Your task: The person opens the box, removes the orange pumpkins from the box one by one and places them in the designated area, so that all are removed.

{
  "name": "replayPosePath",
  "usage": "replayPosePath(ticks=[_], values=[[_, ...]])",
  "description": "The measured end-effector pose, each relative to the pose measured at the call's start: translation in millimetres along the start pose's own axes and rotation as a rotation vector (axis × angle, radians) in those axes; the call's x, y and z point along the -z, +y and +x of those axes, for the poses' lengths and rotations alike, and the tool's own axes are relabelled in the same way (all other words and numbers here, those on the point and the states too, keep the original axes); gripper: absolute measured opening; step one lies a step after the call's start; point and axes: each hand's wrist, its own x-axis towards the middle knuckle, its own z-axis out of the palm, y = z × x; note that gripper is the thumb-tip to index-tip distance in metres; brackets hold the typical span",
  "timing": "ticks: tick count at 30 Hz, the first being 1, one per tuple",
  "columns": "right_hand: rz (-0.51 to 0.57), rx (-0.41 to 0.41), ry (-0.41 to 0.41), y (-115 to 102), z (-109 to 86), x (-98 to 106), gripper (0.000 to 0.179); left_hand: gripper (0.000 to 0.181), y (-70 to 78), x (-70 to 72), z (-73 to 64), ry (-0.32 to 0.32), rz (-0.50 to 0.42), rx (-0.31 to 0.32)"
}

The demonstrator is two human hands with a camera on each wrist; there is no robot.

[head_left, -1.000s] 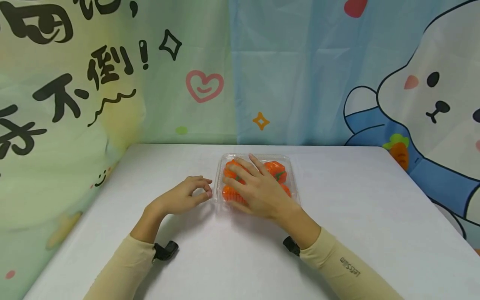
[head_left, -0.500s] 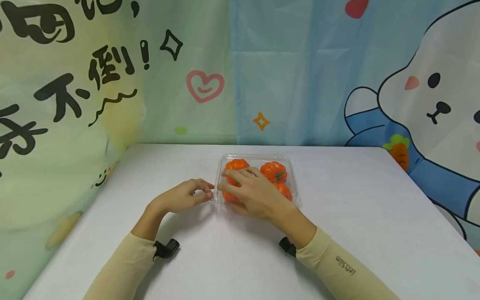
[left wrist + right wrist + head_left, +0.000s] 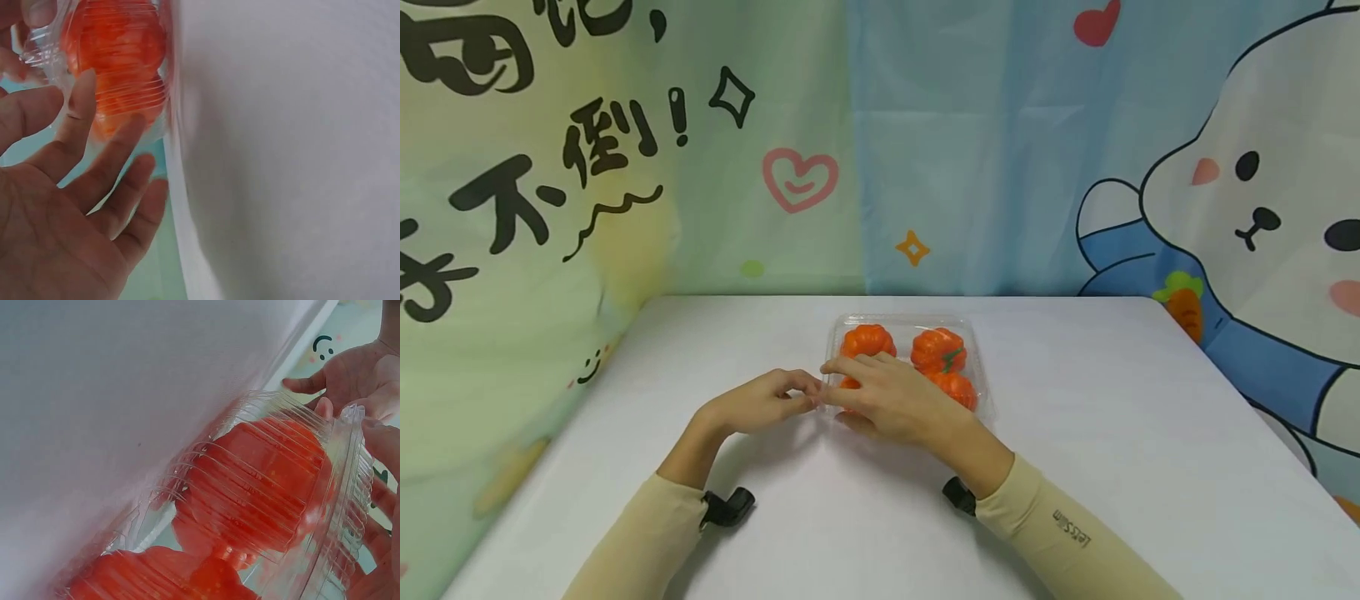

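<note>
1. The left hand (image 3: 758, 403) has its fingers spread, palm facing its wrist camera, their tips at the near left corner of a see-through box (image 3: 902, 320); whether any of them touches the wall is hard to judge.
2. The right hand (image 3: 891, 400) reaches leftward across the near part of the box, its fingers outstretched and apart, with the thumb low on the near side.
3. The fingertips of both hands meet, or nearly so, at that same corner.
4. The box sits flat, toward the table's far edge, its walls ribbed.
5. Inside lie four orange vegetables (image 3: 938, 350), the near left one mostly covered by the right hand.
6. Beige sleeves (image 3: 640, 542) end at both wrists, each with a black camera (image 3: 728, 507) beneath.
7. Below is a white table (image 3: 1112, 417).
8. Behind hangs a printed backdrop (image 3: 805, 75), a cartoon animal (image 3: 1292, 158) at its right.
</note>
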Motion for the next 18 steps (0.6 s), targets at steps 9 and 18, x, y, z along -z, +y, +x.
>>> replayPosePath(ticks=[9,18], values=[[-0.067,0.055,0.000,-0.5,4.0,1.2,0.017,0.027,-1.5,4.3,7.2,-0.083,-0.078,0.023],[-0.192,0.113,0.107,-7.4,8.4,-8.0,0.023,0.030,-5.7,6.6,4.9,-0.156,-0.177,0.098]])
